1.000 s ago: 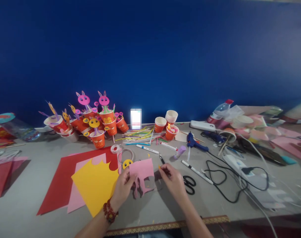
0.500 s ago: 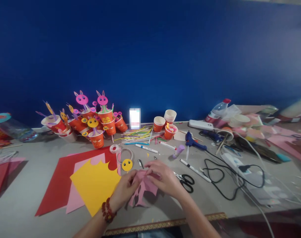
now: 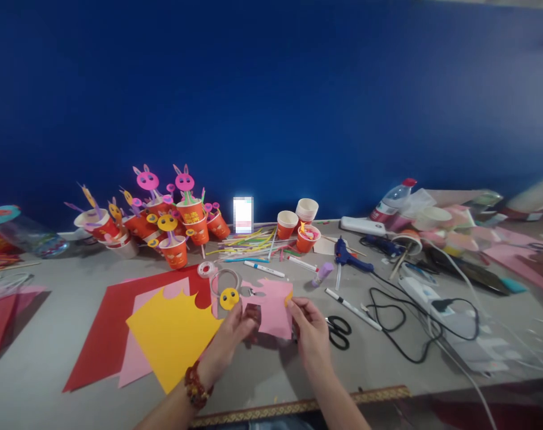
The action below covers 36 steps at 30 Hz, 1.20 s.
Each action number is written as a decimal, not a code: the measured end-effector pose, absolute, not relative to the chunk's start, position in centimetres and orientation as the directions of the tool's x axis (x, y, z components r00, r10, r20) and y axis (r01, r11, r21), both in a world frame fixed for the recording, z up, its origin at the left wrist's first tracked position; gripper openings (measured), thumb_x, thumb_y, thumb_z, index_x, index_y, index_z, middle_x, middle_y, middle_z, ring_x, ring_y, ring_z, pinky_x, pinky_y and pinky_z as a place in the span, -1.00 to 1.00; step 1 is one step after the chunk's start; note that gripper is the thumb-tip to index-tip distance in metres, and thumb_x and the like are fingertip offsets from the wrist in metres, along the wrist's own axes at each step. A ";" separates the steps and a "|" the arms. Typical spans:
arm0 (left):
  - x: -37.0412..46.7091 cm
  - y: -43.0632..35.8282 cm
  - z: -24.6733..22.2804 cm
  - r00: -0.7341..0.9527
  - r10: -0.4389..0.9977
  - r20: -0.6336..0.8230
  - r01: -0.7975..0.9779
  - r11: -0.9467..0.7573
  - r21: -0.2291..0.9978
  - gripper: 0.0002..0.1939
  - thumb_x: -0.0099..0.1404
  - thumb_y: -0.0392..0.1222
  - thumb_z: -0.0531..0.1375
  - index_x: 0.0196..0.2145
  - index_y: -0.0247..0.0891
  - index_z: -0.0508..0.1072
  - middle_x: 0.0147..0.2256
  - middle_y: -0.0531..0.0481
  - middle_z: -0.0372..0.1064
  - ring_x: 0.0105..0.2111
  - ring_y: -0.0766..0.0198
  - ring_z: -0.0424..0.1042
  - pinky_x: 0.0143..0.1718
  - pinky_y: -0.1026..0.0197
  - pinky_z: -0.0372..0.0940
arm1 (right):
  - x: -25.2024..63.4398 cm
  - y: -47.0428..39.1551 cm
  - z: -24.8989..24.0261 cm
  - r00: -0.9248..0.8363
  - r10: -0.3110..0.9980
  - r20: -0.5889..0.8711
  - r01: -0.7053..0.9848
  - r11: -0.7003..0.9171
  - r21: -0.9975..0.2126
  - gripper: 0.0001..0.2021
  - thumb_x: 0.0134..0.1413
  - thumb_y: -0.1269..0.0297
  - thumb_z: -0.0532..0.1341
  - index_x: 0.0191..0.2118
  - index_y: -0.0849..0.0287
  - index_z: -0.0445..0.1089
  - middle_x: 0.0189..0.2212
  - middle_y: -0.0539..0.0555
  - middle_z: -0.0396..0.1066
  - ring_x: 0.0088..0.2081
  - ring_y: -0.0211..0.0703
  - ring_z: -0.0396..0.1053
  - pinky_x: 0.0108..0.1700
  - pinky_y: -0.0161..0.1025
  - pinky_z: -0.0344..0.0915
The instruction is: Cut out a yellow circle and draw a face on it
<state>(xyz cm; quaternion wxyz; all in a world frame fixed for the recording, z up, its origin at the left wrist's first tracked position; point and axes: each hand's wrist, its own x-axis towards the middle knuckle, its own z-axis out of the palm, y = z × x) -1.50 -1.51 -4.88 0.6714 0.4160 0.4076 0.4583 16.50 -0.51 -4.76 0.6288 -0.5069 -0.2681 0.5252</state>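
Note:
A cut-up sheet of pink paper is spread out in front of me, its upper and left edges notched. My right hand pinches its right edge, where a small yellow paper piece also shows by the thumb. Beside the paper's left end is my left hand, thumb and forefinger apart; whether a fingertip touches the paper is unclear. Just above that hand lies a round yellow paper face with two eyes. Black-handled scissors are right of my right hand, their blades partly hidden.
Yellow paper overlaps red paper on the left. Decorated red cups crowd the back left. Behind my hands are a glue stick, a tape roll and markers. A blue glue gun and cables lie rightward.
The crumpled pink paper has been opened out and raised, and now faces me flat. My right hand has shifted to its right edge; my left hand has moved slightly left and its fingers have parted.

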 end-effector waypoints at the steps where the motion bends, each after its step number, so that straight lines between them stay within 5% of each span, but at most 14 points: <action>1: -1.2 -1.7 -5.0 0.256 0.954 -0.155 -0.253 0.221 0.942 -0.49 0.15 0.10 0.33 -0.05 -0.23 0.39 -0.18 -0.09 0.45 -0.20 0.19 0.45 -0.19 0.19 0.37 | 16.2 -0.7 -4.7 0.303 0.934 -0.187 -0.396 -0.055 -0.917 -0.70 -0.23 0.06 0.48 -0.42 0.15 0.50 -0.51 0.00 0.45 -0.50 -0.23 0.31 -0.48 -0.33 0.24; 3: -0.9 -1.8 -5.2 0.236 0.959 -0.157 -0.216 0.209 0.954 -0.52 0.12 0.04 0.37 -0.08 -0.25 0.41 -0.18 -0.09 0.46 -0.18 0.18 0.46 -0.17 0.19 0.37 | 15.8 -0.9 -4.6 0.289 0.942 -0.173 -0.404 -0.044 -0.914 -0.70 -0.22 0.06 0.47 -0.42 0.16 0.49 -0.49 0.00 0.46 -0.48 -0.24 0.32 -0.44 -0.33 0.27; 8: -1.3 -1.1 -5.0 0.132 0.976 -0.175 -0.095 0.188 0.978 -0.59 0.16 0.10 0.31 -0.23 -0.29 0.42 -0.43 0.03 0.41 -0.58 0.34 0.38 -0.59 0.32 0.22 | 16.1 -1.4 -4.4 0.182 0.976 -0.117 -0.358 -0.045 -0.933 -0.72 -0.17 0.09 0.47 -0.45 0.18 0.47 -0.51 -0.02 0.42 -0.47 -0.26 0.30 -0.41 -0.34 0.25; 12: -1.7 -0.8 -3.9 -0.031 0.994 -0.109 -0.239 0.099 0.966 -0.61 0.15 0.05 0.34 -0.17 -0.23 0.41 -0.33 0.03 0.43 -0.39 0.29 0.45 -0.38 0.29 0.34 | 16.5 -1.6 -4.2 0.075 0.995 -0.070 -0.299 -0.044 -0.953 -0.74 -0.08 0.10 0.43 -0.44 0.18 0.47 -0.57 -0.04 0.38 -0.53 -0.27 0.27 -0.45 -0.33 0.21; 15: -1.2 -1.2 -3.8 0.042 0.994 -0.101 -0.349 0.110 0.931 -0.49 0.15 0.09 0.34 -0.04 -0.20 0.38 -0.13 -0.10 0.47 -0.22 0.17 0.49 -0.26 0.21 0.38 | 16.3 -1.7 -4.3 0.107 0.993 -0.044 -0.314 -0.008 -0.949 -0.76 0.00 0.11 0.38 -0.44 0.17 0.45 -0.56 -0.03 0.39 -0.49 -0.24 0.32 -0.39 -0.30 0.26; 20: -0.5 -1.8 -4.7 0.216 0.968 -0.129 -0.183 0.170 0.968 -0.61 0.24 0.11 0.25 -0.21 -0.30 0.44 -0.37 -0.10 0.53 -0.51 0.29 0.47 -0.53 0.31 0.28 | 15.9 -1.9 -4.9 0.132 0.990 -0.048 -0.305 -0.006 -0.952 -0.78 0.01 0.11 0.38 -0.40 0.15 0.44 -0.51 -0.02 0.39 -0.47 -0.22 0.33 -0.37 -0.29 0.28; 27: -1.0 -1.7 -5.0 0.210 0.972 -0.104 -0.154 0.138 0.978 -0.66 0.32 0.08 0.19 -0.39 -0.29 0.35 -0.45 -0.03 0.51 -0.56 0.34 0.46 -0.49 0.30 0.31 | 17.6 -1.8 -4.4 0.264 0.947 0.185 -0.073 0.211 -0.975 -0.83 0.04 0.14 0.35 -0.41 0.12 0.47 -0.22 0.10 0.36 -0.16 -0.08 0.33 -0.16 -0.23 0.30; 31: -1.3 -1.6 -5.2 0.247 0.964 -0.101 -0.161 0.144 0.976 -0.67 0.33 0.07 0.16 -0.34 -0.29 0.36 -0.46 -0.02 0.48 -0.57 0.34 0.44 -0.54 0.33 0.26 | 18.8 -1.2 -3.9 0.123 0.990 0.066 -0.171 0.087 -0.981 -0.81 -0.01 0.13 0.38 -0.45 0.12 0.49 -0.09 0.16 0.39 -0.03 0.03 0.32 -0.10 -0.19 0.29; 36: -1.8 -1.6 -4.7 0.235 0.970 -0.064 -0.167 0.105 0.980 -0.68 0.31 0.05 0.18 -0.25 -0.30 0.41 -0.48 0.00 0.46 -0.58 0.32 0.42 -0.51 0.29 0.29 | 19.0 -0.6 -4.2 0.013 0.999 -0.047 -0.234 -0.042 -0.971 -0.81 -0.05 0.15 0.41 -0.48 0.14 0.51 -0.25 0.10 0.42 -0.21 -0.08 0.35 -0.21 -0.23 0.26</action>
